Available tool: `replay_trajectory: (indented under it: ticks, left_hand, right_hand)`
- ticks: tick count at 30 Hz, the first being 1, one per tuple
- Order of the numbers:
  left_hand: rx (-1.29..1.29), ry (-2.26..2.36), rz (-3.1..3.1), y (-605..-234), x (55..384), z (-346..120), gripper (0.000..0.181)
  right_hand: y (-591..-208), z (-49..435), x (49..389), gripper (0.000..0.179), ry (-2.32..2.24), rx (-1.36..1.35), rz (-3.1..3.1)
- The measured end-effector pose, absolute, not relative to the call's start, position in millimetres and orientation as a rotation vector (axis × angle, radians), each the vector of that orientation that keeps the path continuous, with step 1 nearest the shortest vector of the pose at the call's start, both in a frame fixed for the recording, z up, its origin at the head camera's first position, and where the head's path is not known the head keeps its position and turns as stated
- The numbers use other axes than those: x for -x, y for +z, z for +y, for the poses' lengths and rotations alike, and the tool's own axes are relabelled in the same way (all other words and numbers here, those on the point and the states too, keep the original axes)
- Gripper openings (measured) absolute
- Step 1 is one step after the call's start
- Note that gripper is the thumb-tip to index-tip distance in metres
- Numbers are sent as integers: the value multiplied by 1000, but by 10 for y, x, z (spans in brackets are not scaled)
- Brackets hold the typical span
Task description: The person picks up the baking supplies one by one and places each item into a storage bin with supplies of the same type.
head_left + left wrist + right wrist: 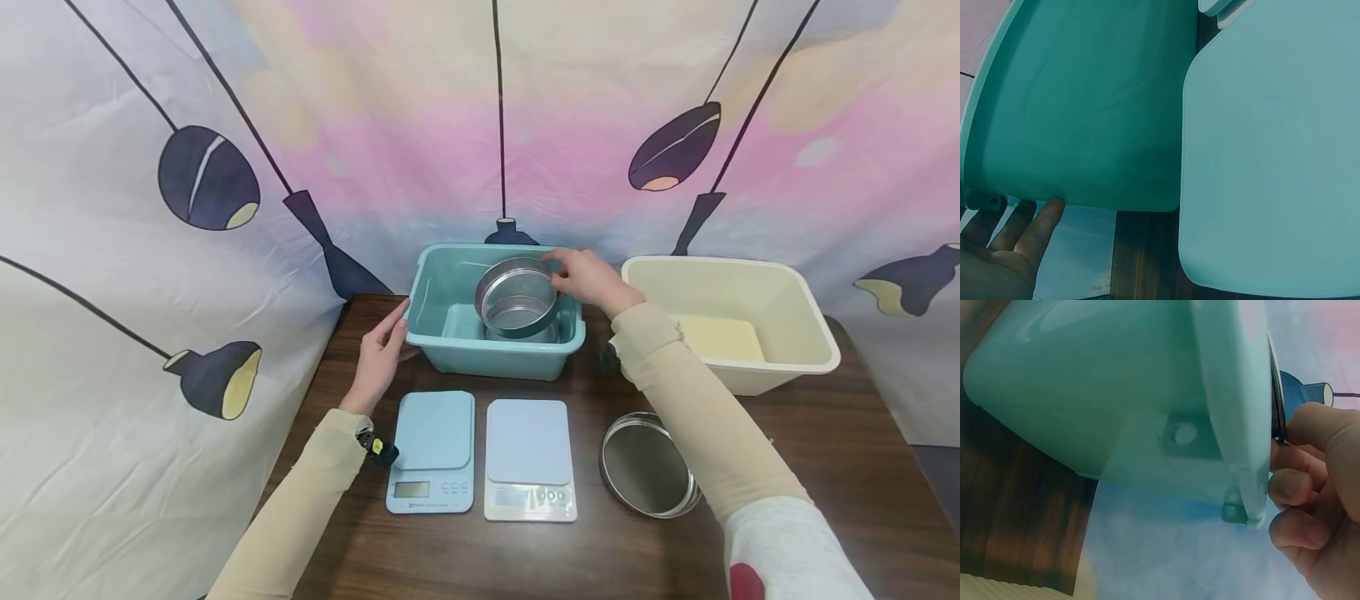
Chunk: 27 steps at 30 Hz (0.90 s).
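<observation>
While the right hand (592, 279) pinched the metal sieve (516, 298) by its edge at two o'clock — thumb and forefinger together on it, the other fingers curled — the sieve hung tilted in the mouth of the teal basin (465, 342), toward the basin's three o'clock. The left hand (377, 357) had its fingers mostly straight, touching the basin's end at nine o'clock with no firm grip to be seen. Around that basin on the desk (540, 562), a cream basin (720, 296) stood at three o'clock, a round metal vessel (647, 467) between four and five, a white scale (528, 454) just short of six and a blue scale (432, 446) near seven. The sieve looked light and stiff, its smooth thin wall likely slippery, its mesh floor probably the fragile part. The rim seemed the place to hold, though a lone pinch could let it swing; a second hold at eight o'clock would steady it.
</observation>
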<state>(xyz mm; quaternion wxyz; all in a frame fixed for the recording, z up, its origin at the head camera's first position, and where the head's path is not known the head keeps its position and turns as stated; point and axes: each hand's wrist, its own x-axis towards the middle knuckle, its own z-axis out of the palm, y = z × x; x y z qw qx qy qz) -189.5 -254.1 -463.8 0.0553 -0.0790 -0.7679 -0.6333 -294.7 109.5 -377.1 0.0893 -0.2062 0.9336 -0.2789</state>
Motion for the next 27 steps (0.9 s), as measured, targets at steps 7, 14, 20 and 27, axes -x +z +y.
replay_trajectory:
  ticks: [7,14,20,27]
  left_hand:
    - [240,-1929,-2324,-4634,1901,-2536,46]
    - [220,-1920,-2340,-4637,1893,-2534,46]
    - [222,-1919,-2337,-4639,1880,-2519,46]
    - [221,-1910,-2345,-4629,1888,-2529,47]
  right_hand:
    - [-3777,1071,2939,47,-789,603,2804]
    - [-3792,1044,2924,42,-692,614,2854]
    - [-3815,1027,2921,41,-644,616,2862]
    - [-3810,1046,2932,35,-675,619,2884]
